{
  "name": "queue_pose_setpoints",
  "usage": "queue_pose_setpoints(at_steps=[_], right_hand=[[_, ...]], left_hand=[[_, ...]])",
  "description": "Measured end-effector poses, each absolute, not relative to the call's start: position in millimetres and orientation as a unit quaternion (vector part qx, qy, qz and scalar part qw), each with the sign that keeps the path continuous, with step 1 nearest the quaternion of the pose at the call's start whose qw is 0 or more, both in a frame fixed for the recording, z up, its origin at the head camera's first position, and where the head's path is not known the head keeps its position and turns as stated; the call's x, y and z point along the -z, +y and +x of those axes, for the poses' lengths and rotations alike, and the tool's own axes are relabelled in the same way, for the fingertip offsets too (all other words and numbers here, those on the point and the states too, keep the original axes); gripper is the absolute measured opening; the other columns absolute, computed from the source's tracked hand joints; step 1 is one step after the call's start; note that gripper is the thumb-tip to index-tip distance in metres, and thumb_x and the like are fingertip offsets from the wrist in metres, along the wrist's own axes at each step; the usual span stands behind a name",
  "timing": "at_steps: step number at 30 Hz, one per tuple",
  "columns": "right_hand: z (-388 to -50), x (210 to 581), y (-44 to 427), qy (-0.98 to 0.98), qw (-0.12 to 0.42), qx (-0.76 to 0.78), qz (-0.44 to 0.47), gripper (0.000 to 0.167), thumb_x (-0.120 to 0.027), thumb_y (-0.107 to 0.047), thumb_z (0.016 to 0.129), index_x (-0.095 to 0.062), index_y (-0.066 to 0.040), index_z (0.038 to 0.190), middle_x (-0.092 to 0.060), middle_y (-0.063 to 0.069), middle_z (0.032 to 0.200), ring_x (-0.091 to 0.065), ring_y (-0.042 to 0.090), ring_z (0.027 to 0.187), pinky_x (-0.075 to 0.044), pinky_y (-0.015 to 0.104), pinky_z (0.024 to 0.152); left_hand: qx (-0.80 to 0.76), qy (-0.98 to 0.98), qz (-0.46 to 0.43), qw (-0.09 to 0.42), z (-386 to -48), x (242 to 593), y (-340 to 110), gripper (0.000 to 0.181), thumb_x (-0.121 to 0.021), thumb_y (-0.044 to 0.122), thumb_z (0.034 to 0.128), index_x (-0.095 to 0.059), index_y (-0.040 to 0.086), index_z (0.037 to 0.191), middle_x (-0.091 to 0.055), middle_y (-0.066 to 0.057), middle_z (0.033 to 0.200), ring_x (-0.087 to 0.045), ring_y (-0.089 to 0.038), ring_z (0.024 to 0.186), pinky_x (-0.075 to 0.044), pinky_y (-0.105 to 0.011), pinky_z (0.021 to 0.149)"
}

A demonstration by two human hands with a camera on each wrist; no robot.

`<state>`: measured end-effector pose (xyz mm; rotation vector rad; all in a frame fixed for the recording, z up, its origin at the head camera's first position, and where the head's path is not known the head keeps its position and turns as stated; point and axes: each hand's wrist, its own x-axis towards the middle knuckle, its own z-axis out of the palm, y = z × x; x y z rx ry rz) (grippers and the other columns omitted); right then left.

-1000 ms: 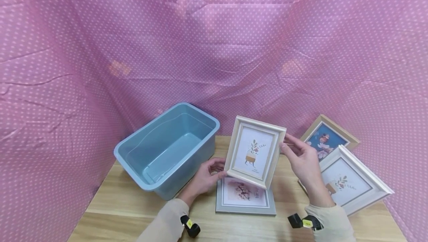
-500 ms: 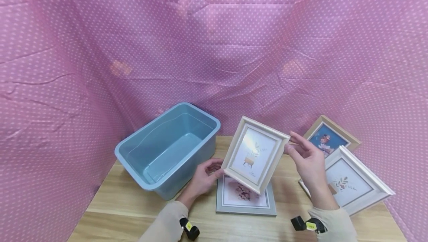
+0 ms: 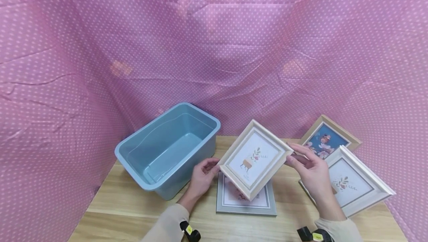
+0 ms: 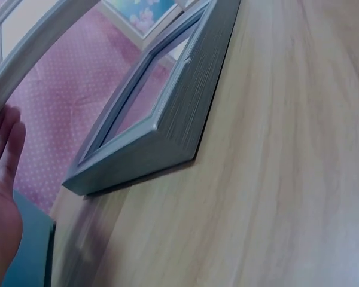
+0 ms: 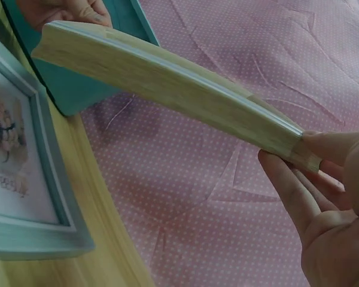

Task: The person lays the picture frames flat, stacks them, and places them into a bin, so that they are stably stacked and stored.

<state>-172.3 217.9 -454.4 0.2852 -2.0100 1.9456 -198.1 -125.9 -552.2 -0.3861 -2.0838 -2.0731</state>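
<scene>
Both hands hold a cream picture frame (image 3: 255, 158) with a potted-plant print, tilted above a grey frame (image 3: 245, 209) lying on the table. My left hand (image 3: 200, 180) pinches its left corner; my right hand (image 3: 315, 173) pinches the right corner. In the right wrist view, the thumb and fingers of the right hand (image 5: 332, 203) grip the end of the cream frame (image 5: 179, 89), seen edge-on. The left wrist view catches the left hand (image 4: 3, 185) at the corner of the cream frame (image 4: 39, 45), with the grey frame (image 4: 137, 143) beside it.
A blue-grey bin (image 3: 167, 153) stands on the left of the wooden table (image 3: 110, 205). At the right, a white frame (image 3: 354, 182) leans in front of a light-wood frame (image 3: 351, 141) with a blue floral picture. Pink dotted cloth (image 3: 214, 56) hangs behind and at the sides.
The cream frame has turned clockwise in the hands, its right corner lowering. My right hand has moved rightward and down; my left hand has shifted slightly left.
</scene>
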Motion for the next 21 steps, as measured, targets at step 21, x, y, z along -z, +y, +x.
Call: queue_pose_setpoints(at_steps=[21], right_hand=[[-155.6, 473.5, 216.5, -0.679, 0.188, -0.707, 0.069, 0.037, -0.073, 0.023, 0.087, -0.066, 0.021, 0.123, -0.078, 0.000, 0.124, -0.077, 0.006, 0.102, -0.064, 0.023, 0.091]], left_hand=[[0.756, -0.644, 0.023, 0.117, -200.4, 543.2, -108.9, 0.026, -0.075, -0.002, 0.0974, -0.066, -0.016, 0.118, -0.078, -0.027, 0.107, -0.078, -0.007, 0.084, -0.068, -0.027, 0.083]])
